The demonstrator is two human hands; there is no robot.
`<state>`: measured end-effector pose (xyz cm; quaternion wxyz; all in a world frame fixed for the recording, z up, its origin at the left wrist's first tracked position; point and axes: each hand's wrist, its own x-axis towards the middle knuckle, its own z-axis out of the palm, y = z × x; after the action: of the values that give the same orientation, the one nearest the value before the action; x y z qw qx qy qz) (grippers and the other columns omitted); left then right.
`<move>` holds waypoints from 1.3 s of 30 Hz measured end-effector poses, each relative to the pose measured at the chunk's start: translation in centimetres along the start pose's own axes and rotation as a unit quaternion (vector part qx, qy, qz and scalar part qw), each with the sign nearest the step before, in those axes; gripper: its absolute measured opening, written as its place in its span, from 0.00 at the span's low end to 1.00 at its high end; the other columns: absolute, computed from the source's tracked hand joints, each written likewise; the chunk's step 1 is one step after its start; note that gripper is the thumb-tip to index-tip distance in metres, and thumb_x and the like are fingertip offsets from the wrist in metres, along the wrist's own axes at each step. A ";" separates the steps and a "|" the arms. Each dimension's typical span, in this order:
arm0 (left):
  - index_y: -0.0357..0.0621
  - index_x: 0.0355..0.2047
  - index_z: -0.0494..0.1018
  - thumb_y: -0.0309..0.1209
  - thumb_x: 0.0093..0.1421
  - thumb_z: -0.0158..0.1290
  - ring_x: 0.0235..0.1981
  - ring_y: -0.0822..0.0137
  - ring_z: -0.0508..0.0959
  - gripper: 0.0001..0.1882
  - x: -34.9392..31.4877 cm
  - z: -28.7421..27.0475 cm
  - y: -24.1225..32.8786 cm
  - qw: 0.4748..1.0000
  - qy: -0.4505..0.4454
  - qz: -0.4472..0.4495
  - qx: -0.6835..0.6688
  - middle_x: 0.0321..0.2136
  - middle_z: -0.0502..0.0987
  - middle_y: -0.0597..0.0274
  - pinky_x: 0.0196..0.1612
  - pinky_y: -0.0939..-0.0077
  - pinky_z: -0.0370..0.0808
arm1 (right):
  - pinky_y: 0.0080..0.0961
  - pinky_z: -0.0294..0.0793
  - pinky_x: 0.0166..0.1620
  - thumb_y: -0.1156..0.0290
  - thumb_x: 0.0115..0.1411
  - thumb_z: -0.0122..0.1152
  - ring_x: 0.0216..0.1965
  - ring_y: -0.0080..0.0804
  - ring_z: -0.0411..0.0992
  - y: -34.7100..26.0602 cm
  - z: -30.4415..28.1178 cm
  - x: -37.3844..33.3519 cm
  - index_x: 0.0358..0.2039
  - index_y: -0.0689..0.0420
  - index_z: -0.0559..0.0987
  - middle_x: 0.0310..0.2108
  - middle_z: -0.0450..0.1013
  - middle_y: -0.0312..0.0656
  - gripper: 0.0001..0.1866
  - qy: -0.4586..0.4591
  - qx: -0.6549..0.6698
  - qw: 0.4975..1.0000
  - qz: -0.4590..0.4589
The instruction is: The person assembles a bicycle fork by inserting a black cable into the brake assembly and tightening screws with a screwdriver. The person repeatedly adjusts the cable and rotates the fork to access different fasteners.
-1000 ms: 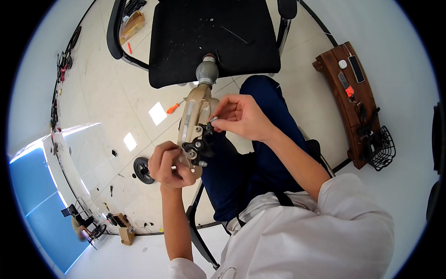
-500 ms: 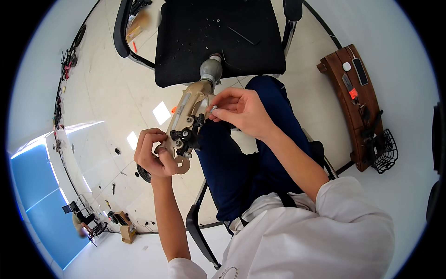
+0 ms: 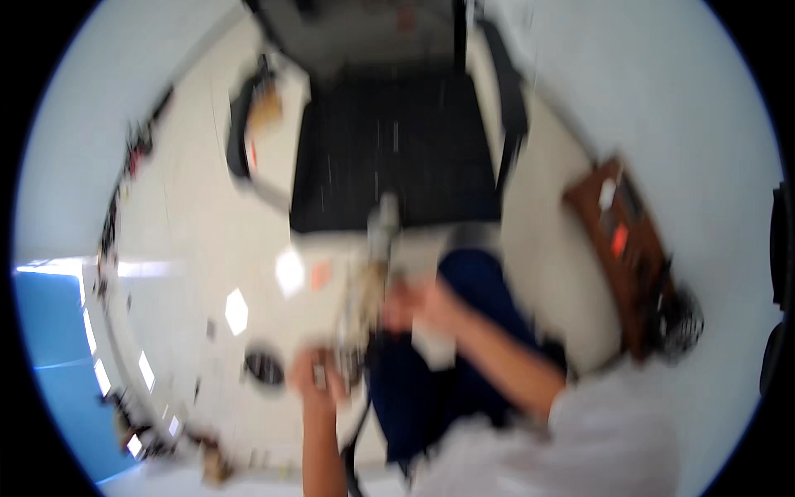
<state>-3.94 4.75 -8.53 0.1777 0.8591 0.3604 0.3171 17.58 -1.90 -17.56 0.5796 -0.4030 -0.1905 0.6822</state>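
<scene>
The picture is heavily smeared by motion. A long beige metal frame part [image 3: 364, 300] with a grey rounded end [image 3: 383, 228] stretches from the seat's front edge down beside my left thigh. My left hand [image 3: 315, 377] is curled at its lower end, fingers bent against it. My right hand [image 3: 426, 308] is at the right side of the part, about halfway along. Its fingertips are blurred, so any small piece between them cannot be made out. The black brake caliper on the part shows clearly only in the earlier frame.
A black office chair [image 3: 397, 157] faces me. To the right stands a brown wooden bench [image 3: 600, 224] with a phone, small items and a black wire basket [image 3: 679, 325]. A dark round object [image 3: 264, 365] lies on the floor left of my left hand. Bikes and boxes line the left wall.
My view has swung upward, so the chair, hands and frame part sit lower in the picture. Both hands stay by the part. The small light piece in my right fingertips is now lost in blur.
</scene>
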 end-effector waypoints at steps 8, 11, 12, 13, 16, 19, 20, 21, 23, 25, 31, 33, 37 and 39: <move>0.35 0.34 0.74 0.25 0.50 0.46 0.21 0.56 0.79 0.12 0.2 -0.4 1.7 0.995 -0.012 -0.016 -0.095 0.24 0.77 0.49 0.25 0.68 0.77 | 0.20 0.79 0.43 0.75 0.62 0.62 0.37 0.26 0.77 -0.6 -1.7 -0.4 0.49 0.65 0.79 0.39 0.79 0.41 0.15 -0.049 0.065 0.994 0.074; 0.37 0.35 0.75 0.23 0.50 0.47 0.24 0.55 0.81 0.12 -0.9 -0.8 1.6 0.995 -0.011 -0.062 -0.082 0.26 0.78 0.47 0.26 0.67 0.78 | 0.21 0.78 0.43 0.75 0.62 0.62 0.37 0.26 0.77 -1.1 -0.6 -0.5 0.48 0.65 0.79 0.38 0.79 0.40 0.14 -0.039 0.049 0.992 0.110; 0.37 0.35 0.75 0.23 0.50 0.47 0.24 0.54 0.81 0.12 -1.4 -0.5 1.3 0.993 -0.021 -0.080 -0.080 0.27 0.79 0.47 0.27 0.66 0.79 | 0.22 0.78 0.43 0.75 0.62 0.62 0.37 0.26 0.77 -0.4 -1.3 -0.4 0.47 0.64 0.79 0.38 0.79 0.40 0.14 -0.041 0.062 0.991 0.109; 0.38 0.35 0.76 0.23 0.50 0.47 0.25 0.54 0.81 0.13 -1.3 -0.9 1.8 0.992 -0.031 -0.095 -0.074 0.28 0.79 0.47 0.28 0.66 0.79 | 0.22 0.78 0.43 0.75 0.62 0.62 0.36 0.26 0.77 0.0 -1.5 -0.3 0.47 0.64 0.80 0.37 0.79 0.40 0.13 -0.044 0.076 0.991 0.105; 0.41 0.32 0.76 0.28 0.43 0.51 0.24 0.50 0.80 0.13 -1.4 0.1 0.2 0.996 -0.028 -0.068 -0.049 0.24 0.78 0.51 0.29 0.63 0.78 | 0.22 0.79 0.41 0.74 0.61 0.63 0.34 0.26 0.78 1.0 -1.8 0.2 0.45 0.63 0.80 0.34 0.79 0.39 0.12 -0.063 0.083 0.990 0.100; 0.43 0.34 0.76 0.29 0.45 0.53 0.27 0.47 0.80 0.14 -1.0 -0.3 0.5 0.993 -0.066 -0.084 -0.042 0.28 0.79 0.50 0.32 0.61 0.79 | 0.23 0.78 0.41 0.72 0.61 0.63 0.33 0.26 0.77 1.0 -2.0 0.6 0.43 0.61 0.81 0.33 0.78 0.38 0.10 -0.060 0.090 0.987 0.115; 0.43 0.34 0.76 0.29 0.46 0.53 0.27 0.47 0.80 0.13 -0.7 -0.4 0.5 0.993 -0.066 -0.086 -0.045 0.28 0.79 0.50 0.32 0.60 0.79 | 0.24 0.78 0.42 0.71 0.62 0.63 0.34 0.26 0.77 0.2 -1.7 0.6 0.42 0.60 0.80 0.32 0.78 0.38 0.10 -0.063 0.076 0.989 0.112; 0.43 0.34 0.75 0.29 0.46 0.52 0.27 0.47 0.80 0.13 -0.5 -0.6 0.6 0.993 -0.068 -0.086 -0.049 0.28 0.79 0.50 0.32 0.60 0.79 | 0.24 0.77 0.38 0.70 0.62 0.62 0.32 0.26 0.76 -0.6 -0.6 0.0 0.38 0.57 0.79 0.28 0.76 0.36 0.06 -0.049 0.067 0.990 0.113; 0.42 0.34 0.75 0.29 0.46 0.53 0.27 0.47 0.80 0.13 -0.6 -1.0 0.8 0.993 -0.059 -0.091 -0.050 0.28 0.79 0.49 0.32 0.59 0.79 | 0.23 0.75 0.35 0.70 0.63 0.61 0.30 0.25 0.74 -0.7 -0.3 0.4 0.34 0.55 0.77 0.26 0.73 0.34 0.04 -0.088 0.081 0.986 0.119; 0.41 0.34 0.75 0.29 0.46 0.52 0.28 0.48 0.80 0.13 -0.5 -0.7 0.6 0.994 -0.058 -0.079 -0.040 0.28 0.79 0.49 0.33 0.60 0.78 | 0.21 0.71 0.30 0.69 0.64 0.60 0.26 0.24 0.71 -1.4 0.1 0.3 0.31 0.52 0.74 0.23 0.70 0.32 0.06 -0.110 0.069 0.985 0.116; 0.38 0.33 0.75 0.29 0.45 0.52 0.27 0.50 0.80 0.13 -0.3 -0.3 0.9 0.992 -0.066 -0.090 -0.049 0.26 0.79 0.48 0.32 0.62 0.78 | 0.22 0.67 0.28 0.68 0.66 0.57 0.25 0.25 0.70 -2.5 -0.4 -0.4 0.38 0.54 0.75 0.22 0.66 0.31 0.04 -0.133 0.024 0.985 0.103; 0.37 0.31 0.75 0.28 0.45 0.51 0.26 0.50 0.80 0.12 0.2 -0.2 1.1 0.994 -0.047 -0.078 -0.055 0.25 0.78 0.49 0.31 0.62 0.77 | 0.22 0.69 0.28 0.66 0.67 0.55 0.26 0.25 0.71 -2.0 -0.9 -0.6 0.44 0.53 0.75 0.23 0.66 0.31 0.08 -0.125 0.022 0.988 0.086; 0.37 0.28 0.74 0.28 0.46 0.51 0.23 0.49 0.78 0.10 1.6 -0.9 1.3 0.996 -0.037 -0.058 -0.050 0.22 0.77 0.49 0.29 0.62 0.76 | 0.25 0.71 0.29 0.64 0.69 0.54 0.26 0.27 0.71 -1.1 -0.7 -0.1 0.48 0.54 0.75 0.23 0.66 0.33 0.12 -0.144 0.081 0.982 0.087; 0.38 0.27 0.75 0.29 0.48 0.51 0.27 0.48 0.78 0.08 2.5 -1.0 0.9 0.996 -0.048 -0.058 -0.055 0.23 0.77 0.48 0.33 0.60 0.75 | 0.26 0.74 0.24 0.59 0.69 0.52 0.23 0.26 0.72 -1.3 0.0 0.3 0.52 0.48 0.72 0.24 0.67 0.33 0.14 -0.141 0.046 0.986 0.082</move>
<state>-2.81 6.07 -6.24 0.2602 0.8400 0.3823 0.2837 18.42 -1.32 -16.75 0.5068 -0.2899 -0.2049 0.7856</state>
